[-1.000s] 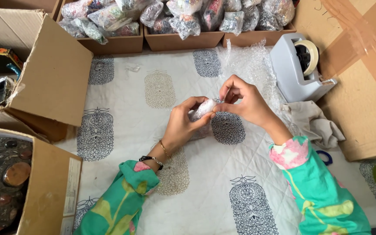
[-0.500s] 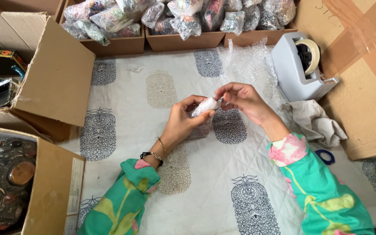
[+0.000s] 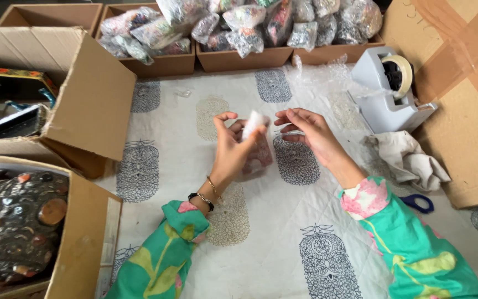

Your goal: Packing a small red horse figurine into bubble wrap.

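Left hand (image 3: 232, 148), fingers curled, gripping a small bubble-wrapped bundle (image 3: 254, 145) with reddish contents, held upright above the worktop. Right hand (image 3: 305, 132), just beside it, pinching a short strip of clear tape (image 3: 287, 133) between thumb and fingertips, apart from the bundle. Beneath both: a white quilted cloth (image 3: 283, 221) printed with grey oval motifs. Right of the hands, a grey tape dispenser (image 3: 385, 91) and a crumpled beige rag (image 3: 408, 158); behind, low cardboard trays (image 3: 233, 58) of glossy wrapped packets; at left, open corrugated cardboard boxes (image 3: 92, 105)
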